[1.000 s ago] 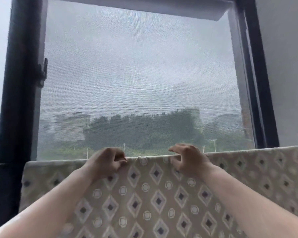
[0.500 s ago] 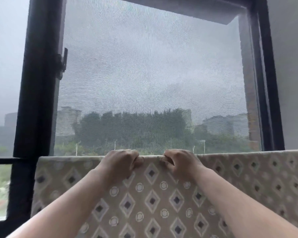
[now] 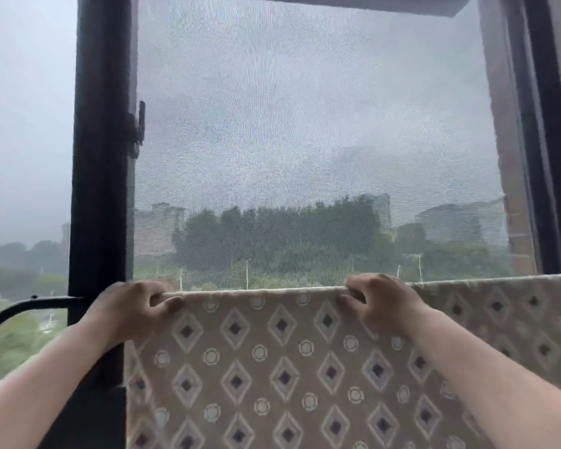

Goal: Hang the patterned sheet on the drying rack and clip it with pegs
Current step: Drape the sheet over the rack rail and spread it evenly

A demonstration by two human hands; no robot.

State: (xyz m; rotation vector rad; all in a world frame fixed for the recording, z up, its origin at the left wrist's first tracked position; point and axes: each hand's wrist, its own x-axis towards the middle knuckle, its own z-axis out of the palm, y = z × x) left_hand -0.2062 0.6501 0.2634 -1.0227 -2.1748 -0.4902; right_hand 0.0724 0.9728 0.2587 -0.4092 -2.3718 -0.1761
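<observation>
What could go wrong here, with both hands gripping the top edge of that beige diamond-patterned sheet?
1. No peg shows on the beige diamond-patterned sheet; if the left hand or the right hand lets go to fetch one, the cloth may slide down.
2. Whatever bears its top edge is hidden, so it might hang unevenly.

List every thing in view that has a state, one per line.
patterned sheet: folded over at its top edge, hanging flat, no pegs visible.
left hand: grips the sheet's top fold near its left edge.
right hand: grips the sheet's top fold.
window screen: drawn across the opening.
</observation>
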